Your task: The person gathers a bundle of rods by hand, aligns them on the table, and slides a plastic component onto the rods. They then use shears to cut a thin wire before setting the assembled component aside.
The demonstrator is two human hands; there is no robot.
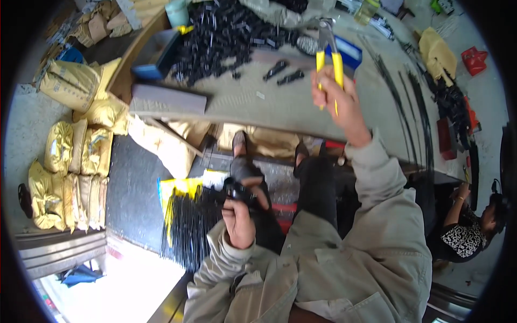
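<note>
My right hand point(344, 105) is raised over the table's front part, its fingers wrapped round the yellow handles of a pair of end-cutting pliers point(326, 36). The metal jaws point away from me. Low over my lap, my left hand point(240, 225) is closed round a small black plastic part point(235, 189), slightly blurred and partly hidden by the fingers. A bundle of thin black strips point(186, 229) hangs beside that hand, over a yellow bag. On the table, two loose black parts point(291, 78) lie left of the pliers, near a large heap of black parts point(215, 37).
A blue bin point(156, 54) and a grey strip point(168, 99) are at the table's left. Long black rods point(423, 116) lie on the right, by a blue box point(349, 53). Stacked sacks point(70, 148) stand at left; another person point(468, 234) sits at right.
</note>
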